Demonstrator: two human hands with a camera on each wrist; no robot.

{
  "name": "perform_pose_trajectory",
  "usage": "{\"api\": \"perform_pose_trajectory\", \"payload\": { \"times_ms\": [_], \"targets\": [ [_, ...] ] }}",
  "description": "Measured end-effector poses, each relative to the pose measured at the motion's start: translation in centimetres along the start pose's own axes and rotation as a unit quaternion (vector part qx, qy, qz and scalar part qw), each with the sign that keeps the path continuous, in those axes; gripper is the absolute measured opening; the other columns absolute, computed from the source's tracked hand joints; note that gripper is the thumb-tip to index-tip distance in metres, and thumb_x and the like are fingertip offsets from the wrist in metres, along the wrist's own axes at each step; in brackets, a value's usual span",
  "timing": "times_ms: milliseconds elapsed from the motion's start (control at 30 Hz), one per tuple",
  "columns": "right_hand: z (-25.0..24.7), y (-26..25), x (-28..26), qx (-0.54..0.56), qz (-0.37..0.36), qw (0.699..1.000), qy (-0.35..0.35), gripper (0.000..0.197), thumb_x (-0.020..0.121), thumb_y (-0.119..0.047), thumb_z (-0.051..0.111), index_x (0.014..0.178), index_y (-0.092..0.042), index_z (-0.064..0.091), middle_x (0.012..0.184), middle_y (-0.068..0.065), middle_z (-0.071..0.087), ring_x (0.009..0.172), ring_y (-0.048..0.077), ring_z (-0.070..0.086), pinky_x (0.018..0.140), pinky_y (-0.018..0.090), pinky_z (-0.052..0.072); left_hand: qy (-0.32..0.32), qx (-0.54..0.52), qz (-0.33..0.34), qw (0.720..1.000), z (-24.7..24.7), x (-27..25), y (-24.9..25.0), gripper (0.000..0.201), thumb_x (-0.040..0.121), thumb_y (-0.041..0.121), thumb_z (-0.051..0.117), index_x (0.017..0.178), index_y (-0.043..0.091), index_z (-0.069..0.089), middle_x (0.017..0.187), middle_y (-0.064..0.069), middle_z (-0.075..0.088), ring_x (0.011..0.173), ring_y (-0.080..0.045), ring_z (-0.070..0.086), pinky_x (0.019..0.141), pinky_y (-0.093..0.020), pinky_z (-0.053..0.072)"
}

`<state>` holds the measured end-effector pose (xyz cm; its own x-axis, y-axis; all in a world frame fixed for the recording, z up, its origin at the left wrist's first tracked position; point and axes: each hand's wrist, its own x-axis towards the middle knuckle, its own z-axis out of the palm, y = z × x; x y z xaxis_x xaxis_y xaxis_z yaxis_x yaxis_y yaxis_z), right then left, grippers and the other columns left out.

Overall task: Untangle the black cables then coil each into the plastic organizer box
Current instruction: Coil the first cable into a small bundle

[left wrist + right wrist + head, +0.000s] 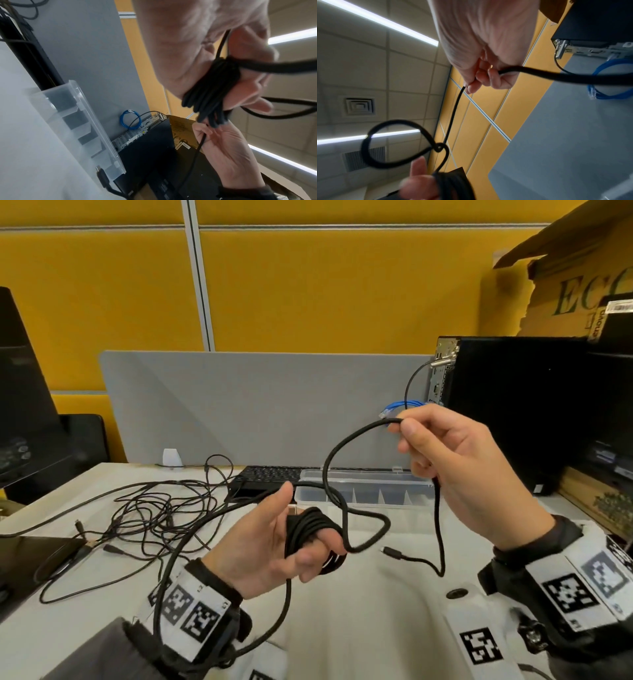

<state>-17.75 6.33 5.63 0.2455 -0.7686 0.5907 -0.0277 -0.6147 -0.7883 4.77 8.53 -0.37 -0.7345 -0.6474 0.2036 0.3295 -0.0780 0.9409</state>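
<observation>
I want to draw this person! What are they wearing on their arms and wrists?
Dark grey sleeves cover both arms. Each wrist has a white band: the left wrist band and right wrist band carry square black-and-white checkered markers, held by black straps. The hands are bare, no gloves.

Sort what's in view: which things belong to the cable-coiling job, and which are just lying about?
Job: coil round left hand; cable pinched by right hand; tangle; organizer box.

Lying about: keyboard; blue cable; computer; cardboard box.
</observation>
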Motion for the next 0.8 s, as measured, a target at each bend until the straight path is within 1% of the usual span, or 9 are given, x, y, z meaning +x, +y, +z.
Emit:
{"api": "perform_pose_trajectory", "payload": {
  "times_ms": [100, 200, 267, 367, 467, 533, 600, 700, 800],
  "targets": [
    [0.0, -0.6, -0.4, 0.049, 0.010, 0.997, -0.053, 0.017, 0.086, -0.023, 0.053, 0.092, -0.014, 0.066, 0.066, -0.005, 0.057, 0.059, 0.003, 0.045, 0.054, 0.014, 0.039, 0.125, 0.098, -0.012, 0.987, 0.7, 0.4, 0.8, 0.070, 0.066, 0.080, 0.050, 0.069, 0.013, 0.073, 0.046, 0.007, 0.048, 0.035, -0.005, 0.029, 0.058, -0.021, 0.039],
    [-0.2, -1.7, -1.4, 0.067, 0.021, 0.985, -0.160, 0.013, 0.086, -0.027, 0.059, 0.086, -0.021, 0.070, 0.067, -0.007, 0.060, 0.063, 0.005, 0.050, 0.058, 0.016, 0.041, 0.240, 0.193, -0.011, 0.951, 1.7, 0.9, 2.2, 0.057, 0.086, 0.055, 0.036, 0.058, 0.016, 0.067, 0.042, 0.005, 0.044, 0.046, -0.020, 0.027, 0.057, -0.028, 0.031],
    [-0.3, -2.5, -2.4, 0.053, 0.041, 0.957, -0.281, 0.010, 0.085, -0.030, 0.062, 0.086, -0.025, 0.071, 0.073, -0.006, 0.065, 0.067, 0.005, 0.054, 0.060, 0.016, 0.042, 0.329, 0.271, -0.024, 0.904, 1.9, 1.0, 2.9, 0.046, 0.092, 0.042, 0.043, 0.066, 0.009, 0.063, 0.049, -0.001, 0.052, 0.052, -0.018, 0.040, 0.053, -0.022, 0.031],
    [0.5, -3.0, -3.4, -0.009, 0.108, 0.884, -0.455, 0.008, 0.087, -0.021, 0.063, 0.091, -0.023, 0.069, 0.087, 0.010, 0.070, 0.070, 0.010, 0.056, 0.063, 0.020, 0.047, 0.361, 0.399, -0.023, 0.843, 1.9, 1.2, 3.5, 0.050, 0.095, 0.039, 0.047, 0.059, 0.006, 0.058, 0.054, -0.002, 0.048, 0.054, -0.018, 0.042, 0.052, -0.018, 0.033],
    [2.4, -0.5, -4.1, -0.128, 0.152, 0.835, -0.514, 0.005, 0.090, -0.016, 0.062, 0.092, -0.013, 0.065, 0.078, 0.010, 0.065, 0.064, 0.011, 0.056, 0.065, 0.025, 0.052, 0.335, 0.478, -0.003, 0.812, 2.9, 1.5, 3.9, 0.057, 0.098, 0.034, 0.038, 0.044, 0.014, 0.043, 0.042, 0.004, 0.038, 0.041, -0.009, 0.032, 0.044, -0.011, 0.028],
    [3.5, 2.6, -4.0, -0.181, 0.181, 0.841, -0.477, 0.006, 0.090, -0.011, 0.060, 0.085, -0.014, 0.060, 0.073, 0.003, 0.061, 0.057, 0.010, 0.056, 0.064, 0.036, 0.057, 0.308, 0.509, 0.018, 0.804, 3.8, 1.6, 3.7, 0.056, 0.098, 0.034, 0.035, 0.052, 0.005, 0.044, 0.042, 0.005, 0.037, 0.038, -0.007, 0.031, 0.045, -0.010, 0.027],
    [3.7, 5.2, -2.9, -0.199, 0.213, 0.879, -0.377, 0.014, 0.090, -0.006, 0.056, 0.079, -0.014, 0.055, 0.072, 0.002, 0.056, 0.054, 0.011, 0.057, 0.059, 0.040, 0.058, 0.287, 0.512, 0.035, 0.809, 4.4, 1.5, 3.5, 0.054, 0.099, 0.032, 0.035, 0.055, 0.001, 0.045, 0.043, 0.005, 0.037, 0.038, -0.007, 0.031, 0.045, -0.009, 0.026],
    [2.1, 6.0, -0.4, -0.099, 0.213, 0.961, -0.149, 0.009, 0.091, -0.005, 0.055, 0.083, -0.006, 0.052, 0.075, 0.008, 0.052, 0.055, 0.014, 0.060, 0.048, 0.033, 0.056, 0.251, 0.477, 0.018, 0.842, 3.9, 1.0, 3.3, 0.054, 0.100, 0.031, 0.035, 0.056, 0.001, 0.045, 0.049, 0.001, 0.039, 0.040, -0.008, 0.030, 0.044, -0.009, 0.027],
    [-1.2, 4.6, 1.5, -0.032, 0.107, 0.993, 0.036, 0.005, 0.092, -0.007, 0.053, 0.089, -0.005, 0.049, 0.075, 0.010, 0.055, 0.053, 0.009, 0.059, 0.046, 0.023, 0.052, 0.261, 0.454, -0.024, 0.852, 1.7, 0.0, 3.3, 0.055, 0.096, 0.038, 0.036, 0.064, -0.005, 0.046, 0.056, -0.012, 0.041, 0.041, -0.013, 0.030, 0.043, -0.012, 0.029]
  ]
}}
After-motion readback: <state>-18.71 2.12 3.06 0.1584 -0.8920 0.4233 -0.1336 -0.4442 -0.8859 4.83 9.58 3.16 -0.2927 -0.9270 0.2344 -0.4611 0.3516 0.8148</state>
